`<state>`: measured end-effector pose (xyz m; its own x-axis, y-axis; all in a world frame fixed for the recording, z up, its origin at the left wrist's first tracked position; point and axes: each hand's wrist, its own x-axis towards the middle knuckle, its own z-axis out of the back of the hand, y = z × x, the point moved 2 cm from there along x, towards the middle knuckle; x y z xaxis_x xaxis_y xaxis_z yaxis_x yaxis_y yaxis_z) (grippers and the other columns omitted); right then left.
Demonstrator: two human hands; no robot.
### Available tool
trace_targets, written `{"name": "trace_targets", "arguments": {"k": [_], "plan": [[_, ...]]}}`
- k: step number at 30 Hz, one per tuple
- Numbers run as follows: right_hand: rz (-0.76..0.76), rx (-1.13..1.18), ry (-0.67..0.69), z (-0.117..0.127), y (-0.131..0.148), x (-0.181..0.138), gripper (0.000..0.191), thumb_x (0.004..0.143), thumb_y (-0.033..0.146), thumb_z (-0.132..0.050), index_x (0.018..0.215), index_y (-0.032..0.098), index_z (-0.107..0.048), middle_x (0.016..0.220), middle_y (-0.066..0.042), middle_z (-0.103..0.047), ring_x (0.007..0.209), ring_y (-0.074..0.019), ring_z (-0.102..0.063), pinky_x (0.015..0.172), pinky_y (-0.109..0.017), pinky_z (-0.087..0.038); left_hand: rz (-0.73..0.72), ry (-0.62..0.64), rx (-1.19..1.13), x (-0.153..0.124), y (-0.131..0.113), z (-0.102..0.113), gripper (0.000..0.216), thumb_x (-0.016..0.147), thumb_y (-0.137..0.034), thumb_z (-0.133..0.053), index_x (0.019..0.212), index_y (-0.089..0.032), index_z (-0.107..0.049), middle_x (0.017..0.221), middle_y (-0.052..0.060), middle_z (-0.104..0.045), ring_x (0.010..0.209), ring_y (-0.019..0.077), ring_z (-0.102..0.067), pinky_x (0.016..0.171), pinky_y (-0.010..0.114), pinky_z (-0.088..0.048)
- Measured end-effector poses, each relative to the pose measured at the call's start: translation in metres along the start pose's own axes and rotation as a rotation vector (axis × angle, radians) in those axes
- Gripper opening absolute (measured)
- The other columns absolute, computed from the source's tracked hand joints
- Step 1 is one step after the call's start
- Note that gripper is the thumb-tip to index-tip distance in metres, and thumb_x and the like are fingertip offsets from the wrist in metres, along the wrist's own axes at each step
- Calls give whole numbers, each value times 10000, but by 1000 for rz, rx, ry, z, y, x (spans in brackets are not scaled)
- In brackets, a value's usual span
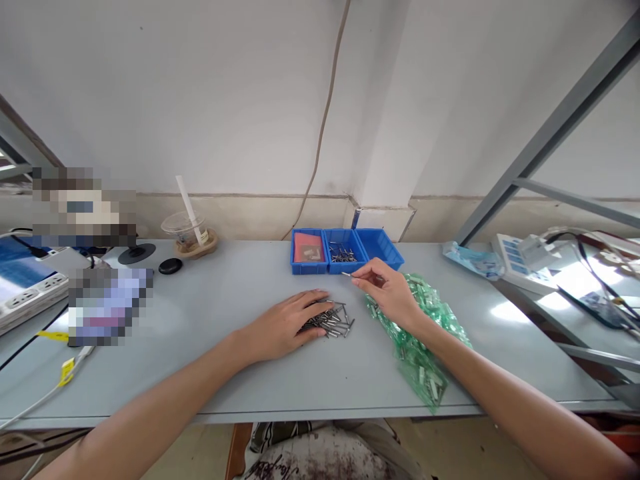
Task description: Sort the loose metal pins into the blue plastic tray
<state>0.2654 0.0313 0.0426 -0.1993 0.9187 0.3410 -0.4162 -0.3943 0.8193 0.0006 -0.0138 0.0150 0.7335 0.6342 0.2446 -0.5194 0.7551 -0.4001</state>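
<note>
My left hand (287,323) rests with spread fingers over a pile of small metal pins (333,320) on the table, partly covering it. Between the thumb and fingertips of my right hand (383,287) is a single metal pin (347,274), held near the front of the blue bins. The middle blue bin (343,268) has several similar pins inside. In the left blue bin (309,269) lies a pink packet (306,247); the right blue bin (383,243) shows its bare floor. Beneath my right wrist lie green plastic bags (423,373) with small parts in them.
On the left are a drink cup (185,230) with a straw, a black round object (171,266), a pixelated device (107,307) and a power strip (35,300) with cables. To the right, a blue wrapper (473,260) lies beside another power strip (520,263) and metal frame bars (540,133).
</note>
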Motion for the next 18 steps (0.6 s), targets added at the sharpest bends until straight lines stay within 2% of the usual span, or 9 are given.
{"name": "trace_targets", "arguments": {"k": [2, 5, 9, 14, 18], "plan": [[-83, 137, 53, 0, 1, 1, 312, 909, 562, -738, 934, 251, -734, 934, -43, -674, 716, -181, -523, 669, -341, -447, -9, -4, -1, 0, 0, 0, 498, 1103, -433, -517, 1584, -324, -443, 1675, 51, -408, 1537, 254, -409, 1271, 455, -382], [-253, 471, 169, -3, 2, 0, 349, 903, 571, -753, 1013, 242, -719, 937, -20, -651, 646, -124, -466, 610, -293, -408, 1, 6, 9, 0, 1, -1, 502, 1104, -437, -512, 1588, -321, -440, 1677, 55, -405, 1540, 266, -403, 1267, 463, -386], [-322, 735, 210, -3, 1, -1, 304, 923, 499, -775, 1020, 214, -731, 871, 5, -568, 635, -93, -420, 601, -261, -381, 9, 10, 28, 1, 0, -1, 508, 1107, -428, -512, 1597, -325, -431, 1676, 48, -403, 1537, 262, -407, 1267, 459, -388], [-338, 788, 192, 0, -4, 1, 285, 898, 456, -813, 1045, 225, -736, 910, 6, -583, 646, -89, -449, 606, -257, -400, 25, 15, 29, 2, -2, 1, 512, 1100, -442, -521, 1595, -336, -438, 1673, 44, -407, 1527, 266, -423, 1263, 448, -396], [-296, 621, 113, 3, -7, 2, 288, 890, 476, -809, 1020, 237, -715, 925, -4, -642, 706, -119, -542, 625, -270, -441, 32, 20, 34, 3, -2, 2, 513, 1100, -449, -521, 1593, -338, -439, 1675, 38, -403, 1528, 260, -421, 1266, 443, -393]]}}
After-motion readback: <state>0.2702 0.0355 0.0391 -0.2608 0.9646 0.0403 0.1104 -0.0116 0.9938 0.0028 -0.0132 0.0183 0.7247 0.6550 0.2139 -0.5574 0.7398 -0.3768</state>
